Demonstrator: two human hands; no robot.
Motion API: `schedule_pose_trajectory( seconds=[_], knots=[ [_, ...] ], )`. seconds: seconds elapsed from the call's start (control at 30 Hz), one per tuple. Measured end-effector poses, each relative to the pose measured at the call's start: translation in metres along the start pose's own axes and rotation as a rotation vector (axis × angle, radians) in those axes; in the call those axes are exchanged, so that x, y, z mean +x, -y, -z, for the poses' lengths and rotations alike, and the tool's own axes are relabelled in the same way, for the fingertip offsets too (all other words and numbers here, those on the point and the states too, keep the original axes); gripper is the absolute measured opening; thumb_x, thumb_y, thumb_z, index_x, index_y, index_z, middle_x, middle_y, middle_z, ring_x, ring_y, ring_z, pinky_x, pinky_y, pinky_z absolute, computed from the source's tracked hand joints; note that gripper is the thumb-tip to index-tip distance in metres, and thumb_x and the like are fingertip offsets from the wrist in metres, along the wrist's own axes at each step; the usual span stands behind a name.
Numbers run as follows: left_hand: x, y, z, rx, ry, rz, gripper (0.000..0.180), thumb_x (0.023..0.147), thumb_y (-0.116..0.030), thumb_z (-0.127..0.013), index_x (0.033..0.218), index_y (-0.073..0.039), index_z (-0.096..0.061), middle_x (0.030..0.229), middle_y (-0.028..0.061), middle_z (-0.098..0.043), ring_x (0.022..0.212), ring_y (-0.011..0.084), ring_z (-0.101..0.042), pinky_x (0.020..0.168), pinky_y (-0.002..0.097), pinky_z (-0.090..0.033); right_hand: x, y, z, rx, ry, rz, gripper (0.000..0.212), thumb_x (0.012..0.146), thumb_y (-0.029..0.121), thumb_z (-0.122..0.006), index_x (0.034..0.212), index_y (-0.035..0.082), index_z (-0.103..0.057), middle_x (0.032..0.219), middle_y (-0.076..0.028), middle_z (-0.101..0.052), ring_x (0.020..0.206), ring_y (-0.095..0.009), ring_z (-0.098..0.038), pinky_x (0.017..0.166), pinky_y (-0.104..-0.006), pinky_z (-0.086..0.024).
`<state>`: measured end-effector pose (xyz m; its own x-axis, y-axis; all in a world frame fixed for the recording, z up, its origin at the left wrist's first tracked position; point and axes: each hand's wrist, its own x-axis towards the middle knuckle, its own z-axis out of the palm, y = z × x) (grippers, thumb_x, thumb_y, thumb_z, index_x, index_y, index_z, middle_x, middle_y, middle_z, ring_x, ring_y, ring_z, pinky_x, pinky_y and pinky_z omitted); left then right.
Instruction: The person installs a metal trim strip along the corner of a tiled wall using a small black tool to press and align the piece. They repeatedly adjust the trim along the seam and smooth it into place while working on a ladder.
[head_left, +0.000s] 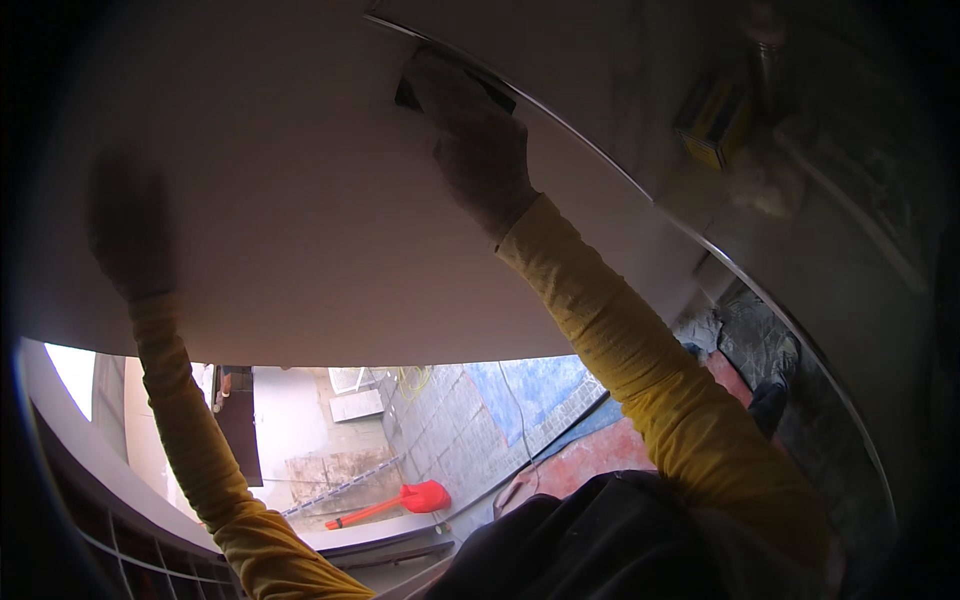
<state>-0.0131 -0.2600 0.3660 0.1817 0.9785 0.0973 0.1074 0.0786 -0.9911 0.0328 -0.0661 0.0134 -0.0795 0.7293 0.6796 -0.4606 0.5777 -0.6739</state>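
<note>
A large, pale, smooth panel [300, 270] fills the upper part of the view, with a thin metal strip [600, 160] along its right edge. My right hand [475, 140] is closed round a dark, flat block [488, 92], held against the panel beside that strip. The block's kind is too dim to tell, and the hand covers most of it. Over at the left, my left hand [130, 220] is raised to the panel. Its fingers are dark and blurred, so their shape and whether they hold anything cannot be made out.
Beyond the strip, at the right, are a yellow and dark box [715, 120] and a dim bottle-like thing [768, 60]. Below the panel lie a red-orange long-handled tool [425, 497], a blue sheet [520, 395] and a reddish cloth [590, 452]. A dark grid-like rack [130, 550] stands lower left.
</note>
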Motion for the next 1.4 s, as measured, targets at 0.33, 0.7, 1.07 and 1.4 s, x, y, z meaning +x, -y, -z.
schedule_pose_trajectory(
  seconds=[0.33, 0.7, 1.07, 1.4],
  knots=[
    [-0.008, 0.004, -0.019, -0.236, 0.069, 0.207, 0.043, 0.104, -0.02, -0.05, 0.145, -0.008, -0.047, 0.151, 0.0111, -0.045, 0.139, 0.0265, -0.043, 0.116, 0.0387, -0.037, -0.1, -0.094, 0.04, -0.064, 0.067, -0.171, 0.064, 0.077, -0.015, -0.055, 0.135, 0.014, -0.057, 0.134, -0.007, -0.061, 0.123, -0.024, -0.059, 0.1, -0.0361, -0.055],
    [-0.008, 0.025, -0.014, 0.235, 0.077, -0.033, 0.042, 0.102, -0.025, -0.054, 0.143, -0.016, -0.05, 0.149, 0.011, -0.048, 0.139, 0.0286, -0.044, 0.114, 0.0406, -0.037, -0.304, -0.22, 0.114, -0.205, 0.167, -1.056, 0.048, 0.094, -0.005, -0.045, 0.139, 0.008, -0.053, 0.139, -0.016, -0.056, 0.128, -0.03, -0.056, 0.109, -0.0381, -0.047],
    [-0.031, 0.03, -0.019, 0.3, 0.167, -0.086, 0.049, 0.103, -0.018, -0.05, 0.15, -0.014, -0.038, 0.156, 0.01, -0.038, 0.143, 0.0244, -0.037, 0.117, 0.0382, -0.036, -0.216, -0.164, 0.073, -0.141, 0.082, -0.428, 0.066, 0.08, -0.014, -0.047, 0.14, 0.012, -0.052, 0.142, -0.009, -0.055, 0.13, -0.031, -0.053, 0.109, -0.0391, -0.047],
    [-0.072, 0.061, -0.037, 0.548, 0.34, -0.148, 0.053, 0.102, -0.016, -0.046, 0.153, -0.023, -0.036, 0.156, 0.0084, -0.037, 0.144, 0.0282, -0.036, 0.116, 0.0419, -0.035, -0.287, -0.246, 0.091, -0.285, 0.129, -1.302, 0.044, 0.1, 0.028, -0.042, 0.137, 0.005, -0.046, 0.134, -0.025, -0.057, 0.121, -0.043, -0.056, 0.104, -0.0481, -0.045]
  ],
)
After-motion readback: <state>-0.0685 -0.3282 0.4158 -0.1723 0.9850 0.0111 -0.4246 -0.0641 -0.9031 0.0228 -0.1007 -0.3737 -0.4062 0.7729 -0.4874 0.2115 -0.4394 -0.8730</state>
